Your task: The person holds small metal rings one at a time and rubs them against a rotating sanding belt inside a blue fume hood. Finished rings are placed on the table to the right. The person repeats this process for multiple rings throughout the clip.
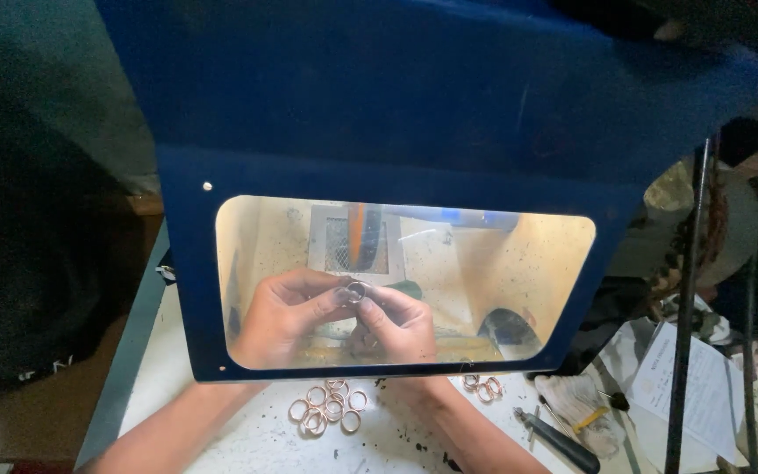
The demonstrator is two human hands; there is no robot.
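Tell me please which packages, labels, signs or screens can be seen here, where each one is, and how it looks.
Printed paper sheet: lies at the right on the table, beside a dirty cloth glove; white, rectangular, dark print too small to tell.
Clear viewing window: set in the blue hood, rounded rectangle, lit yellow inside; both hands show through it.
No packages, signs or electronic screens visible.

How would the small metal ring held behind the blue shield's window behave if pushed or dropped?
The small metal ring, pinched between left hand and right hand, looks thin and rigid, so probably light. Being round and smooth, it would likely roll or slip, like the loose copper-coloured rings on the white table.
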